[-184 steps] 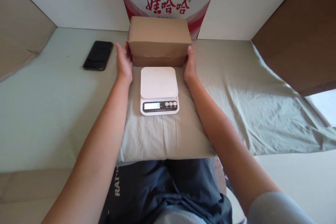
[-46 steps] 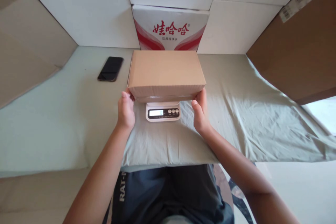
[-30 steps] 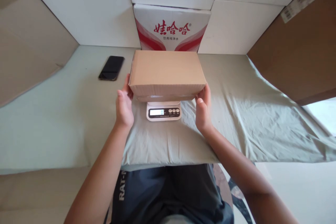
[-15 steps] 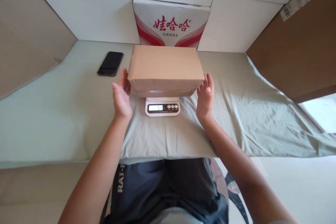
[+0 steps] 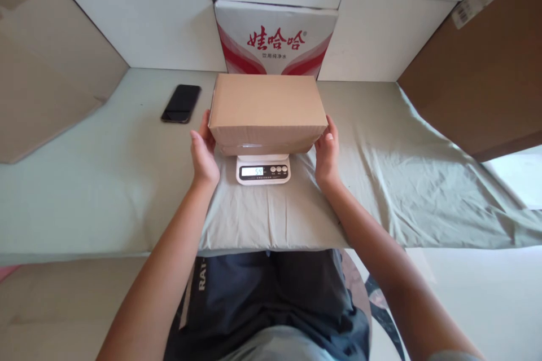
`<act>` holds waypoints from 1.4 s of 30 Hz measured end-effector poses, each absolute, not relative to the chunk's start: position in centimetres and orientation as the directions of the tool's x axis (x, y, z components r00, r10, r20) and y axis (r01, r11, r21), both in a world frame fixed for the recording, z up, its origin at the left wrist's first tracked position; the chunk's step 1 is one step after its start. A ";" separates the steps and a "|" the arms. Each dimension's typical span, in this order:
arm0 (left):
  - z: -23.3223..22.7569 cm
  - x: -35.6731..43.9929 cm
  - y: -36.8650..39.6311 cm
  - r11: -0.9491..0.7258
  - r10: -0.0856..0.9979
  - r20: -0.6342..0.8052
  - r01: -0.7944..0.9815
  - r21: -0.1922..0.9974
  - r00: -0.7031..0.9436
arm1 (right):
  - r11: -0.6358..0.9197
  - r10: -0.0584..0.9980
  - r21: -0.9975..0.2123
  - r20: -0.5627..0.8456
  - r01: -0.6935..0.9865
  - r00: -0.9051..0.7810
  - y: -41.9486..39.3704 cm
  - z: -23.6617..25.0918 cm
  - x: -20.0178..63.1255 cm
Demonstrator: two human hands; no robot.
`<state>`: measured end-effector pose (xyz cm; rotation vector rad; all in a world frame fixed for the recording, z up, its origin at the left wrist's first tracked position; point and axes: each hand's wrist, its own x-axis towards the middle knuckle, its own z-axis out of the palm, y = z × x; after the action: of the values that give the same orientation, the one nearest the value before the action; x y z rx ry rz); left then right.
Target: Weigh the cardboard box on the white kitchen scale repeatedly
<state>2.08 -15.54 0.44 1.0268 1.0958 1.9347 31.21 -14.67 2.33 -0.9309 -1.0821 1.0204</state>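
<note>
A closed brown cardboard box [image 5: 268,100] rests on a small white kitchen scale [image 5: 263,180]. The scale's lit display seems to read 54, and three round buttons sit beside it; the weighing plate is hidden under the box. My left hand [image 5: 205,157] presses against the box's left end, fingers partly hidden behind it and thumb up. At the right end, my right hand [image 5: 327,155] holds the box in the same way, its fingertips tucked along the side.
A black phone [image 5: 181,104] lies on the pale green cloth [image 5: 105,180] left of the box. Behind stands a white and red carton [image 5: 277,39] with Chinese lettering, among white panels. Large brown cardboard pieces flank both sides [image 5: 55,67]. The cloth's front edge hangs before my lap.
Both hands have moved inward from beside the box and now close on its two ends. The display has gone from about 51 to 54. The view has shifted slightly.
</note>
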 end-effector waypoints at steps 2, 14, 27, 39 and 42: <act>0.4 2.1 -15.6 -0.419 0.836 0.311 -0.160 0.894 -0.452 | 0.249 0.965 -0.950 0.227 -0.185 0.133 -14.4 2.4 31.4; 1.2 3.0 -16.7 -0.415 0.844 0.324 -0.136 0.900 -0.427 | 0.252 0.968 -0.945 0.245 -0.209 0.057 -14.9 3.3 31.1; 2.8 5.0 -17.9 -0.413 0.852 0.307 -0.183 0.892 -0.425 | 0.352 0.934 -0.934 0.354 -0.060 -0.037 -15.2 4.1 30.2; 5.3 3.2 -17.4 -0.447 0.864 0.389 -0.132 0.884 -0.319 | 0.395 0.918 -0.918 0.396 -0.009 -0.012 -15.5 7.7 30.4; 6.6 2.0 -14.2 -0.426 0.877 0.375 -0.121 0.897 -0.301 | 0.442 0.897 -0.897 0.442 0.014 0.008 -12.3 8.9 30.1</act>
<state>2.01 -14.16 6.62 1.2188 1.0341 1.8079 30.08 -12.33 8.95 -0.8790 -1.3925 0.8528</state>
